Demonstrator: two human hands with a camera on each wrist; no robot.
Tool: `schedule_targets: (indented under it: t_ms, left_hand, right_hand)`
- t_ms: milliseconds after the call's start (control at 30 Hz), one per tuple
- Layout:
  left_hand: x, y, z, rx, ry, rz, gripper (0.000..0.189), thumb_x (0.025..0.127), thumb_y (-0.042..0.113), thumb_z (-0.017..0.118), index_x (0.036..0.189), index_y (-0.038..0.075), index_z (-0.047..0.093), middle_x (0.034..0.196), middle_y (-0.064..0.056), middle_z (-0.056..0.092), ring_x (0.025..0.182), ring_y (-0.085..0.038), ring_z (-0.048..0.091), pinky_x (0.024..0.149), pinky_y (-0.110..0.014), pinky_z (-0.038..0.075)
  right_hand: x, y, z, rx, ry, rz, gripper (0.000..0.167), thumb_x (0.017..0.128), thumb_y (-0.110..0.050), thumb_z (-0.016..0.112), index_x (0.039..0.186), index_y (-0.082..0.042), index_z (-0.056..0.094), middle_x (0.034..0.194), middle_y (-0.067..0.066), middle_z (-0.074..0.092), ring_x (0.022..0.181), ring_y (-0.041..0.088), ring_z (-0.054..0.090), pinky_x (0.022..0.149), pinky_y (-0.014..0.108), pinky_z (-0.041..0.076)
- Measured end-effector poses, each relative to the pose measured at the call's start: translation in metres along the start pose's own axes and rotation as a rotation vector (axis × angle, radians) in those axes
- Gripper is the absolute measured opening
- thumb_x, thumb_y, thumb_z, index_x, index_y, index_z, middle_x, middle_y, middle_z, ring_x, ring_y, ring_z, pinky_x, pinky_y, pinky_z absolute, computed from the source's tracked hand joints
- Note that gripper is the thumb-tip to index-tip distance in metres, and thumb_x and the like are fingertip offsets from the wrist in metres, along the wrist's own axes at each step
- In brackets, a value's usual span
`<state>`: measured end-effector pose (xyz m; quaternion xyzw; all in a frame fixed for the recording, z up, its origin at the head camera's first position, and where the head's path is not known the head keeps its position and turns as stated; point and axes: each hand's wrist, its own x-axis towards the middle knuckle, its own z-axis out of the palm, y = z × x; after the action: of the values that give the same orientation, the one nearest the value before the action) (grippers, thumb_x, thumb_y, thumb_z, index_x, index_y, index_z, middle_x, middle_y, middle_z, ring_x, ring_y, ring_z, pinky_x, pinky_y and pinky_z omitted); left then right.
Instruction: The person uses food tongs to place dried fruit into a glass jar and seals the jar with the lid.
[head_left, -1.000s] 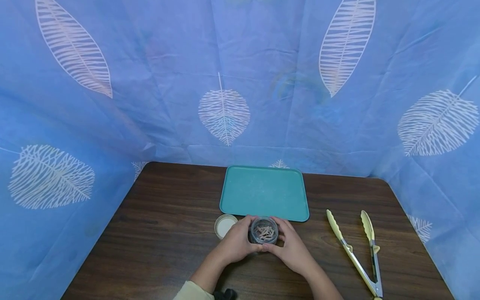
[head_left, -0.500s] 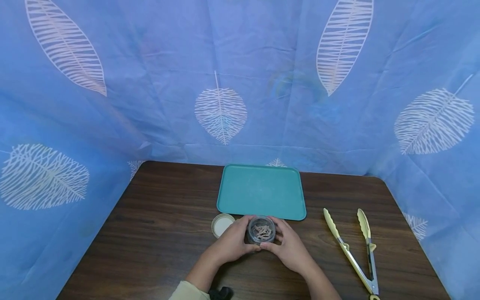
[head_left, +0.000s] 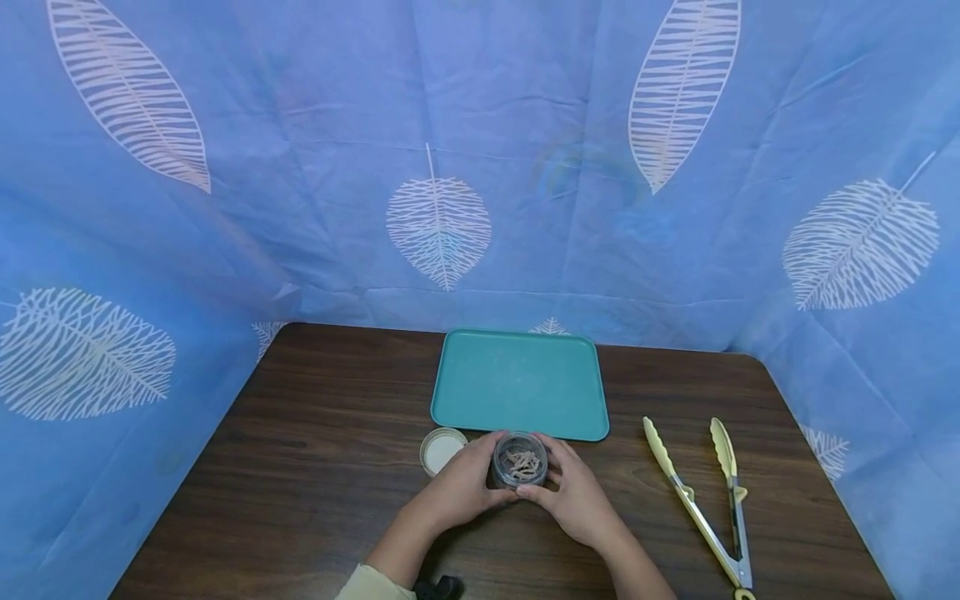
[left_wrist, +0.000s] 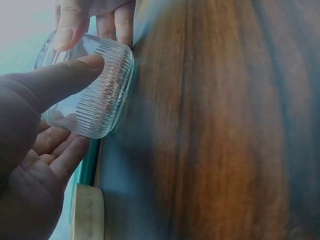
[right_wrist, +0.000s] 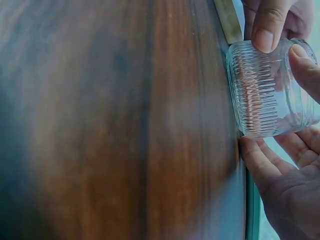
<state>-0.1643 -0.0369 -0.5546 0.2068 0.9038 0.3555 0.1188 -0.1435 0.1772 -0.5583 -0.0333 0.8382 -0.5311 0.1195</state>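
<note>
An uncapped clear glass jar [head_left: 521, 460] stands upright on the table, just in front of the tray, with small pale-brown stick-like pieces [head_left: 522, 463] inside. My left hand [head_left: 459, 485] holds it from the left and my right hand [head_left: 576, 498] from the right. Both thumbs lie on the near side, their tips close together; the other fingers wrap toward the far side. Ribbed glass shows on the jar's lower wall [left_wrist: 102, 95] in the left wrist view. A round lid [head_left: 441, 452], white inside and facing up, lies beside my left hand.
Behind the jar lies a teal tray [head_left: 519, 383]. To the right, spread tongs [head_left: 705, 517] with pale yellow tips rest on the dark wooden table [head_left: 322, 450]. Blue cloth [head_left: 315, 208] with white leaf prints hangs behind and along both sides.
The head view has shifted slightly, so everything appears a little farther left. Both hands keep the same hold on the jar, which stays in place.
</note>
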Motion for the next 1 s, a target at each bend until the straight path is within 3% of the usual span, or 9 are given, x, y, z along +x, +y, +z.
schedule_targets:
  t_ms: [567, 800, 1000]
  left_hand:
    - [-0.010, 0.007, 0.000, 0.125, 0.063, -0.009, 0.093, 0.090, 0.033, 0.092, 0.163, 0.005, 0.043, 0.162, -0.015, 0.055, 0.151, -0.032, 0.053, 0.122, -0.051, 0.049]
    - [-0.014, 0.002, -0.003, 0.140, 0.188, 0.010, 0.083, 0.085, 0.032, 0.096, 0.153, 0.009, 0.055, 0.150, -0.009, 0.062, 0.140, -0.027, 0.059, 0.117, -0.052, 0.051]
    - [-0.017, -0.003, -0.005, 0.159, 0.268, -0.058, 0.087, 0.080, 0.039, 0.099, 0.150, 0.007, 0.056, 0.149, -0.016, 0.061, 0.141, -0.039, 0.058, 0.117, -0.061, 0.049]
  right_hand:
    - [0.000, 0.002, 0.000, 0.014, 0.005, 0.002, 0.086, 0.088, -0.017, 0.091, 0.162, -0.012, 0.048, 0.155, 0.013, 0.055, 0.146, 0.038, 0.058, 0.109, 0.036, 0.060]
    - [0.000, 0.002, 0.001, -0.008, 0.019, -0.009, 0.086, 0.087, -0.017, 0.092, 0.161, -0.011, 0.048, 0.154, 0.013, 0.056, 0.145, 0.037, 0.059, 0.109, 0.037, 0.059]
    - [0.000, 0.002, 0.002, -0.013, 0.022, -0.006, 0.087, 0.087, -0.017, 0.092, 0.161, -0.011, 0.049, 0.154, 0.013, 0.057, 0.145, 0.037, 0.059, 0.108, 0.037, 0.060]
